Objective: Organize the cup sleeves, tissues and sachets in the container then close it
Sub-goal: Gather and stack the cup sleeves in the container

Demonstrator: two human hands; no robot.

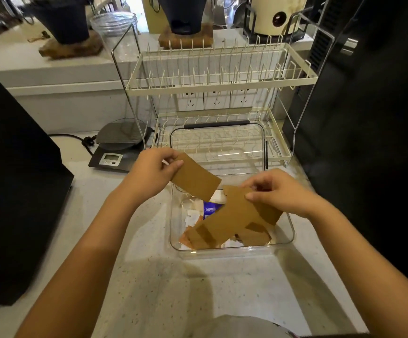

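Observation:
A clear plastic container (232,250) stands open on the counter, its hinged clear lid (217,142) leaning back against the dish rack. My left hand (151,172) holds one flat brown cup sleeve (195,179) above the container's left edge. Over the right side, my right hand (278,191) pinches the top of a bundle of brown cup sleeves (234,215) that slant down into the container. Under them lie white tissues (193,215), a blue sachet (210,209) and an orange sachet (185,240), partly hidden.
A cream two-tier dish rack (222,81) rises right behind the container. A digital kitchen scale (115,152) sits to the left of it. Large black appliances flank the counter at left (15,191) and right (368,118). Speckled counter (173,289) lies in front.

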